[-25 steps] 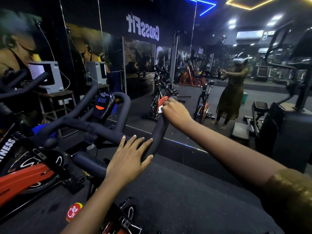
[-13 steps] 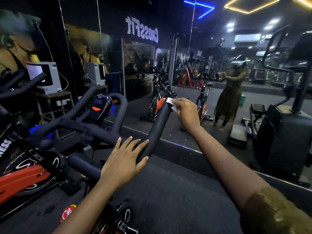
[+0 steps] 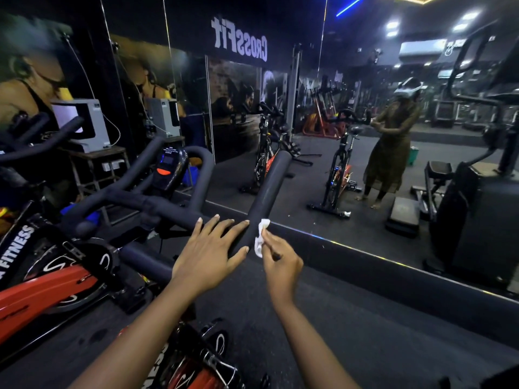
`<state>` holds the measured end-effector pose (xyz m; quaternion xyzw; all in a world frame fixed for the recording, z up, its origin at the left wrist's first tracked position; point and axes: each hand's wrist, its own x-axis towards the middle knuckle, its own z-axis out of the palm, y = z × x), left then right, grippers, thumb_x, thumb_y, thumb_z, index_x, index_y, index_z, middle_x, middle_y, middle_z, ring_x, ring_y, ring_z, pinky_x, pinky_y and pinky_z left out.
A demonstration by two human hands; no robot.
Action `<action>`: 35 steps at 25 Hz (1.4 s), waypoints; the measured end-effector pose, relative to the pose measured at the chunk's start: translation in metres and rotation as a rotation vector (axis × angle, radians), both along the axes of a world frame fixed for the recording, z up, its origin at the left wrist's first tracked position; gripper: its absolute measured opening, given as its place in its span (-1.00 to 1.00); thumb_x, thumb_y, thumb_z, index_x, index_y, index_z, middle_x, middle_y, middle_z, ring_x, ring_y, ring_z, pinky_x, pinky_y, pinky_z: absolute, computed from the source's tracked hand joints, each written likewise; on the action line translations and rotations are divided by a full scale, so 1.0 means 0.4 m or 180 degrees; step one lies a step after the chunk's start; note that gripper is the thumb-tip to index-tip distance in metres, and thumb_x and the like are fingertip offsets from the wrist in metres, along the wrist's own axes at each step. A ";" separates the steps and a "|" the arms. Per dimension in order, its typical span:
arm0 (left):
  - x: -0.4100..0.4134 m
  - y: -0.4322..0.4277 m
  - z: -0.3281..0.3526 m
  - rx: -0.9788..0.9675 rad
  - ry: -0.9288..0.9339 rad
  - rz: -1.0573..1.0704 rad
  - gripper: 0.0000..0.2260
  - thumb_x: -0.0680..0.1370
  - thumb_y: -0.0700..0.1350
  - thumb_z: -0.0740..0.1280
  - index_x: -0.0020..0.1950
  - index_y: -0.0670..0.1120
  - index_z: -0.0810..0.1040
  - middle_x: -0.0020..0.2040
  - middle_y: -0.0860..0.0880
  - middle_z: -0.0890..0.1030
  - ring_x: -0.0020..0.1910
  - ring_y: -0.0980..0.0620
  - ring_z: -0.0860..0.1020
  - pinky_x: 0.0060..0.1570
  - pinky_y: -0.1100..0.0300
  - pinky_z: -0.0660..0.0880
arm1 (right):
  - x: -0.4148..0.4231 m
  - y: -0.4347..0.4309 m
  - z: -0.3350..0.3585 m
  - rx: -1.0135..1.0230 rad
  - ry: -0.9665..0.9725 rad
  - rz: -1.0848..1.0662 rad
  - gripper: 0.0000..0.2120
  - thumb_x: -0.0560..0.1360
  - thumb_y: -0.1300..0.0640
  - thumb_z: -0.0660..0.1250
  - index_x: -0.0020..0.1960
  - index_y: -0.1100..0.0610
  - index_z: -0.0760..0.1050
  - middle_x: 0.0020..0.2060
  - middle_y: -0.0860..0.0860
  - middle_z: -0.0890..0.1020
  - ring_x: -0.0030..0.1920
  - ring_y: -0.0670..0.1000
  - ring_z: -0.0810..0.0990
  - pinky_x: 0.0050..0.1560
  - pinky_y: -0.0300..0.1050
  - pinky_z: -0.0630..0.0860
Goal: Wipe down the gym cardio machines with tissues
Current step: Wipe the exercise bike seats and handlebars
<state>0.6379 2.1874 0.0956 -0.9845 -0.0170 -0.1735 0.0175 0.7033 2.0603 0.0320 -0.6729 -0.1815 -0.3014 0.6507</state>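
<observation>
Right hand point(image 3: 282, 269) has slid w/ the tissue point(image 3: 260, 237) from the far tip of the handlebar point(image 3: 269, 189) down to its near end. One full pass along that grip looks done; rest of the bike point(image 3: 42, 293) prob. still to wipe. Right hand pinches the tissue against the bar's side. Left hand point(image 3: 207, 254) lies flat on the bar just beside it, fingers straight & spread.

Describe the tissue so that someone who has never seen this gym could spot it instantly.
Start at the red spin bike and follow its black handlebar to the right-hand prong. At that prong's base, the right hand pinches the tissue against the bar. It is the only small, crumpled white thing there.
</observation>
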 end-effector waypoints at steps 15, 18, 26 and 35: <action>-0.001 -0.004 0.003 -0.0050 -0.0038 -0.0016 -0.24 0.35 0.33 -0.32 0.54 0.20 0.01 0.50 0.09 0.24 0.53 0.00 0.06 0.49 0.01 -0.06 | 0.102 -0.012 0.077 -0.0368 -0.0248 -0.0234 -0.65 0.34 0.47 0.36 0.04 0.16 0.65 -0.04 0.07 0.68 -0.02 -0.06 0.63 0.07 -0.36 0.44; -0.019 0.013 0.014 -0.0048 -0.0093 -0.0080 -0.23 0.35 0.35 -0.29 0.54 0.19 0.09 0.50 0.08 0.25 0.53 0.01 0.10 0.48 -0.03 -0.06 | 0.092 -0.052 0.096 -0.1131 -0.0794 -0.0247 -0.69 0.30 0.41 0.44 -0.02 0.14 0.67 -0.07 0.07 0.69 -0.08 -0.01 0.65 0.02 -0.41 0.40; -0.094 0.196 0.006 -0.0238 -0.0253 0.0886 -0.19 0.34 0.38 -0.36 0.53 0.19 0.13 0.50 0.12 0.27 0.53 0.06 0.09 0.48 -0.04 -0.15 | 0.145 0.005 0.343 -0.3692 -0.0864 -0.0736 -0.82 0.50 0.20 0.25 0.03 0.19 0.59 0.02 0.09 0.61 0.06 0.13 0.50 -0.12 -0.04 0.46; -0.094 0.187 -0.005 -0.0278 -0.0612 0.0806 -0.27 0.40 0.31 -0.29 0.50 0.17 0.23 0.46 0.09 0.36 0.51 0.01 0.18 0.45 0.00 -0.15 | 0.049 0.069 0.297 -0.3669 -0.0718 0.0112 -0.81 0.45 0.19 0.31 0.00 0.10 0.65 -0.03 0.09 0.66 0.07 0.12 0.58 0.03 -0.08 0.47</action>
